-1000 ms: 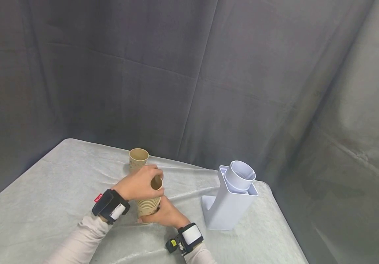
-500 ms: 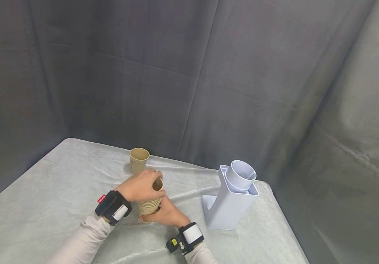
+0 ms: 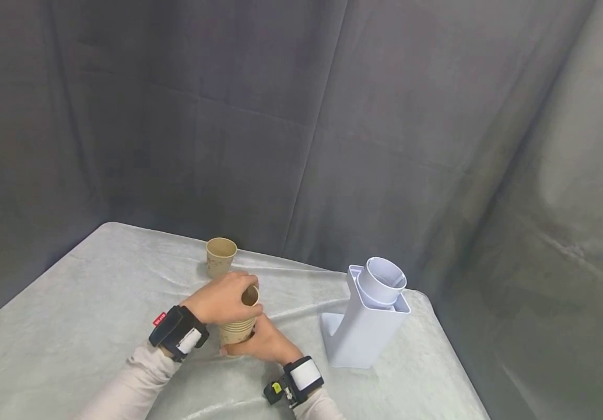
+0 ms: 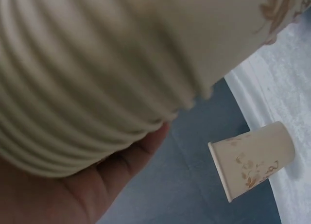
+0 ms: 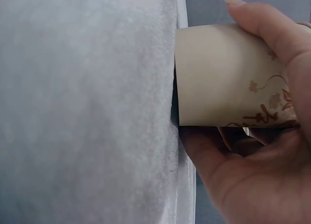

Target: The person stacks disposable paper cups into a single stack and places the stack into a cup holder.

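Note:
A nested stack of tan paper cups (image 3: 235,334) stands upright on the table, its rims showing as close ridges (image 4: 92,83) in the left wrist view. My left hand (image 3: 224,298) grips the upper part of the stack from the left, its fingers curled round the top rims. Lower down, my right hand (image 3: 265,343) holds the bottom cup (image 5: 218,78), thumb on one side and fingers on the other. The base of that cup meets the cloth in the right wrist view. Beyond the left hand stands a single paper cup (image 3: 220,256), mouth up, with a brown floral print (image 4: 252,178).
To the right stands a white cup dispenser-like holder (image 3: 367,326) with a round tube (image 3: 382,281) in its top. A pale cloth (image 3: 97,303) covers the table. Grey curtains (image 3: 217,116) hang behind and at the right.
My left hand has moved slightly down on the stack, uncovering more of the single cup behind it. The right hand has stayed in place around the lower part of the stack.

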The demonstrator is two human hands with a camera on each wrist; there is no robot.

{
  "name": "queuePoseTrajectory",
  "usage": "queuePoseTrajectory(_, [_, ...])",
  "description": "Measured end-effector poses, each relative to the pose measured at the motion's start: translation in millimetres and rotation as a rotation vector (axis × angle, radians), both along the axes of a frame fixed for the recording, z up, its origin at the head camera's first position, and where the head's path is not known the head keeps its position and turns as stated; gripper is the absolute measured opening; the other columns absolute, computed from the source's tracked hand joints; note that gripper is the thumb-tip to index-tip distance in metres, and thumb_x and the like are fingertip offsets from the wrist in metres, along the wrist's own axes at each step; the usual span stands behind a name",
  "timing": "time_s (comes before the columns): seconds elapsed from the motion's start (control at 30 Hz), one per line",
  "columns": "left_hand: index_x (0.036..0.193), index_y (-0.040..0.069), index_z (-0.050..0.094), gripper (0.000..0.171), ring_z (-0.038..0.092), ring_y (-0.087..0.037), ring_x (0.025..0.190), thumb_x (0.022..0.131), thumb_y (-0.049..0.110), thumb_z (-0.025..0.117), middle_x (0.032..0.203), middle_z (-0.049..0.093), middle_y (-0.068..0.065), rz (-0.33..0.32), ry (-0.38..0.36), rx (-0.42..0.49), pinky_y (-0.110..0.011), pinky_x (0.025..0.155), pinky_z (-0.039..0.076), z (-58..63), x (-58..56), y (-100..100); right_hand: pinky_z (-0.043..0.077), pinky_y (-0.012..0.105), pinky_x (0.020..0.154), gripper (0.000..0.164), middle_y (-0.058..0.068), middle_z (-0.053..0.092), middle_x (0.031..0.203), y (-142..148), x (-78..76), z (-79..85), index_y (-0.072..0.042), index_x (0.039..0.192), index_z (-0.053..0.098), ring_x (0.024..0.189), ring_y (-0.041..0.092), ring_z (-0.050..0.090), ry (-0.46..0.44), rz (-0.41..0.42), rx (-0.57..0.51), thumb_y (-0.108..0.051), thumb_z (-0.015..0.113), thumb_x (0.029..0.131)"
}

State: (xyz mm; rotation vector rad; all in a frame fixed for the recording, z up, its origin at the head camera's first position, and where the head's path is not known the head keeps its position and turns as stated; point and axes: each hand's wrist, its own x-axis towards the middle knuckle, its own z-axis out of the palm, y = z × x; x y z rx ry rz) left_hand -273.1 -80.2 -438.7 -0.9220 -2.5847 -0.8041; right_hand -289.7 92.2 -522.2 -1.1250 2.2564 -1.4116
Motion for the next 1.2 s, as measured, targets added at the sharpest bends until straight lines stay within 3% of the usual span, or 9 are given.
queuePoseTrajectory(0.13, [0.091,0.017,0.065,0.017,0.061,-0.009,0.087,0.087,0.032,0.073,0.090,0.063,0.008,-0.032,-0.044,0.060,-0.032,0.077,0.052,4.0,-2.0,-4.8,0.054,0.026,0.091,0.057,0.001,0.068,0.112,0.6,-0.4,0.0,-0.010,0.125,0.059,0.097,0.004,0.065,0.000,-0.002,0.011,-0.005,0.087,0.076])
queuePoseTrajectory(0.27, [0.092,0.017,0.067,0.015,0.061,-0.012,0.090,0.091,0.030,0.074,0.091,0.065,0.006,-0.026,-0.029,0.149,-0.037,0.082,0.053,12.8,-6.1,-14.3,0.053,0.027,0.093,0.057,0.001,0.068,0.112,0.3,0.0,0.8,-0.011,0.125,0.060,0.097,0.004,0.066,-0.010,0.004,0.015,-0.004,0.087,0.076])
queuePoseTrajectory(0.47, [0.094,0.017,0.068,0.012,0.060,-0.017,0.093,0.089,0.026,0.075,0.093,0.065,0.004,0.101,0.044,0.149,-0.040,0.082,0.052,24.9,-14.8,-35.0,0.051,0.027,0.097,0.059,0.000,0.068,0.114,-0.5,0.8,-0.2,-0.012,0.126,0.061,0.100,0.005,0.065,-0.012,0.006,-0.004,-0.002,0.088,0.074])
queuePoseTrajectory(0.63, [0.101,0.013,0.069,0.018,0.065,-0.028,0.103,0.089,0.025,0.073,0.102,0.067,-0.003,0.174,0.015,0.137,-0.047,0.088,0.053,30.4,-28.5,-48.8,0.051,0.026,0.095,0.055,-0.002,0.068,0.110,0.5,2.2,1.7,-0.013,0.122,0.063,0.098,0.004,0.065,-0.018,-0.003,-0.005,-0.003,0.088,0.074])
queuePoseTrajectory(0.9, [0.128,0.003,0.059,0.043,0.058,-0.038,0.116,0.091,0.022,0.071,0.122,0.061,-0.023,0.176,-0.078,0.206,-0.058,0.099,0.046,10.0,-67.4,-54.8,0.051,0.026,0.096,0.053,0.000,0.069,0.109,3.5,4.3,-0.5,-0.012,0.120,0.064,0.097,0.004,0.065,-0.008,-0.022,-0.006,-0.004,0.089,0.073])
queuePoseTrajectory(1.2, [0.128,0.005,0.062,0.052,0.053,-0.045,0.117,0.083,0.028,0.075,0.126,0.054,-0.025,0.342,-0.050,0.038,-0.060,0.093,0.049,-19.1,-98.2,-53.9,0.053,0.027,0.095,0.053,0.003,0.070,0.110,4.0,5.7,-2.8,-0.010,0.120,0.064,0.098,0.004,0.066,0.029,-0.006,-0.022,-0.004,0.088,0.074])
